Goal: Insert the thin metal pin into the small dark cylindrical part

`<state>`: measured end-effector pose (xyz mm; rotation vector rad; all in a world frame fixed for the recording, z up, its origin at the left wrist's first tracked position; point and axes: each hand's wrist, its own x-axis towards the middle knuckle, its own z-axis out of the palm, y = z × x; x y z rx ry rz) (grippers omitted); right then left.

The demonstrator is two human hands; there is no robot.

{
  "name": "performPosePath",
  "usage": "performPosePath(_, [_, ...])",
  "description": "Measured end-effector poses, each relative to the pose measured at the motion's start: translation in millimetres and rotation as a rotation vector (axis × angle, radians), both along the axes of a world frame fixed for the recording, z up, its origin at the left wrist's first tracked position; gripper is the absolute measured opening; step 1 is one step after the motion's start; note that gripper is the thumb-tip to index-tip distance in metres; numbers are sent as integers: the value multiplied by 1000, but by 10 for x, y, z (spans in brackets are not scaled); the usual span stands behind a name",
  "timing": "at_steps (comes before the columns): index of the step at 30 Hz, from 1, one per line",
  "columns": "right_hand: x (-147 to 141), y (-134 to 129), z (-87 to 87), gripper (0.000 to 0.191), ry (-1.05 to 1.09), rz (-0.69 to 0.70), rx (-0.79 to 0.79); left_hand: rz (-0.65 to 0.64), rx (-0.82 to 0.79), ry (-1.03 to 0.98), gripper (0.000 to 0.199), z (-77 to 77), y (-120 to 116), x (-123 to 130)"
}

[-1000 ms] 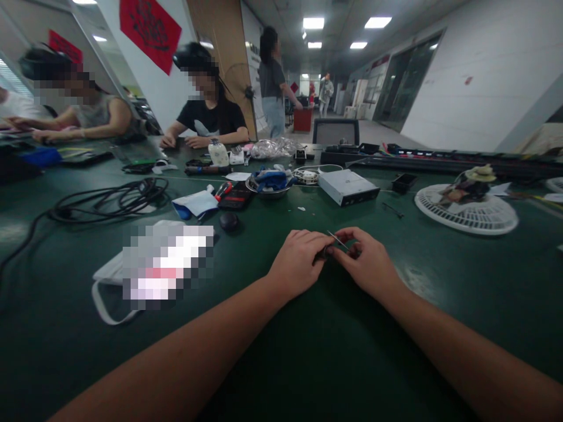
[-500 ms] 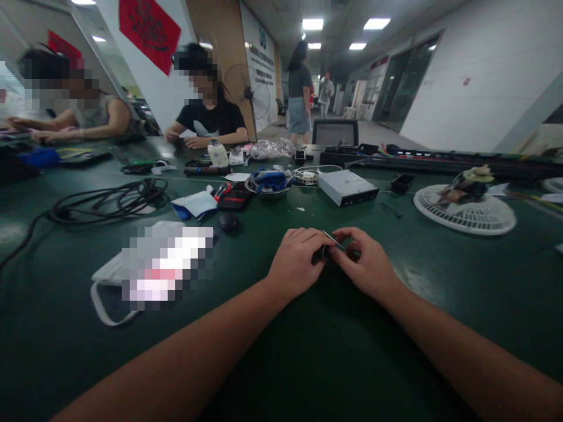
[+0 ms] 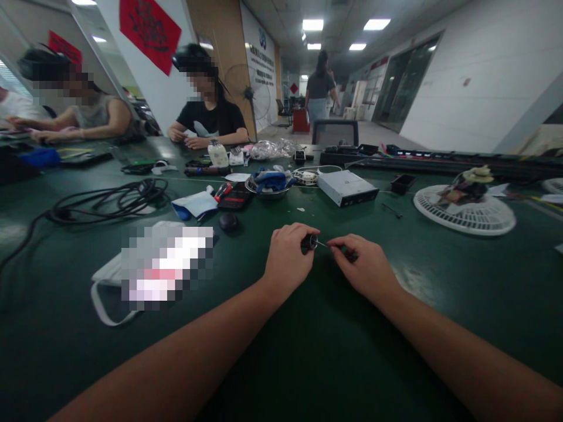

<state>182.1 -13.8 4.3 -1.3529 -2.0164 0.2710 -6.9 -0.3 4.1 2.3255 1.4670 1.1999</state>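
Note:
A small dark cylinder (image 3: 310, 241) with a shiny ring at its right end is gripped by my left hand (image 3: 288, 253), fingers curled over it. My right hand (image 3: 361, 262) pinches a thin metal rod (image 3: 322, 244) between thumb and forefinger. The rod's tip points left at the cylinder's ringed end; whether it touches or enters cannot be made out. Both hands are a little above the green table (image 3: 308, 351), and most of the cylinder is hidden in my left palm.
Beyond my hands are a metal bowl (image 3: 269, 193) with blue cloth, a silver box-shaped drive (image 3: 347, 186) and a white fan grille (image 3: 461, 225). To the left lie a black mouse (image 3: 228, 222), a blurred lit screen (image 3: 171, 264) and coiled black cable (image 3: 109, 202). Two people sit across.
My hands have moved apart. The rod, which slanted up against my left fingers, is now lower and lined up with the cylinder's end. A person in the background has walked right.

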Motion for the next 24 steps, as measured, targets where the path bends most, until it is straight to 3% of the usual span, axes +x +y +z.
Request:
performPosePath(6, [-11,-31,6,21,-38,103,22,-8,-10,24,33,-10,6,-2])
performPosePath(9, [-2,-20,-6,20,-24,33,37,-64,-10,64,31,-10,0,4])
performPosePath(12, [4,-4,-19,19,-49,-15,21,-34,-2,66,33,-9,-6,6])
performPosePath(15, [3,-6,-24,20,-74,64,12,15,-3,52,34,-12,0,7])
performPosePath(18, [3,-18,-26,21,-65,127,38,-19,-12,75,33,-19,10,13])
performPosePath(21, [5,-18,-33,20,-57,35,56,-66,-16,91,32,-23,10,16])
performPosePath(24, [2,-12,-39,19,-74,-32,49,-26,0,75,34,-22,2,11])
